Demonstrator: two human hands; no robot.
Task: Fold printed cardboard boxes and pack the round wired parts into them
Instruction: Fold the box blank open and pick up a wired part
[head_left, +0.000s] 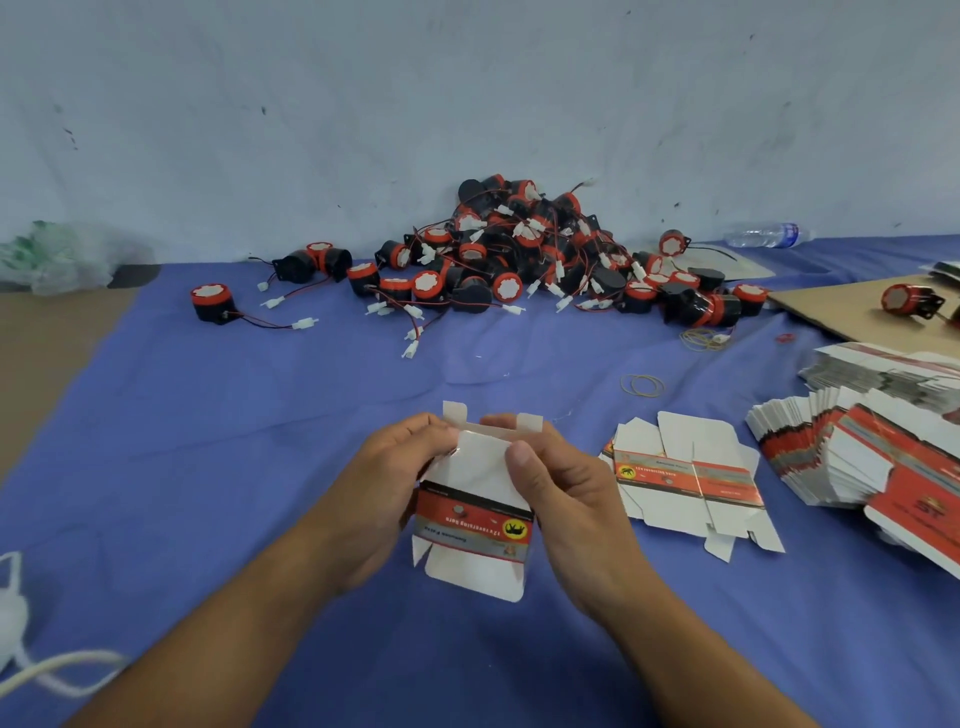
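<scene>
Half-folded printed box (470, 512), apparently empty; left hand (387, 483) and right hand (561, 486) fingers curled around its sides, thumbs on top flap. Beyond box, round wired parts (519, 260) heaped.

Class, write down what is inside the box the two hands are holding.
Only a white flap shows, folded over the opening of the box, which left hand and right hand grip; the interior is covered.
</scene>
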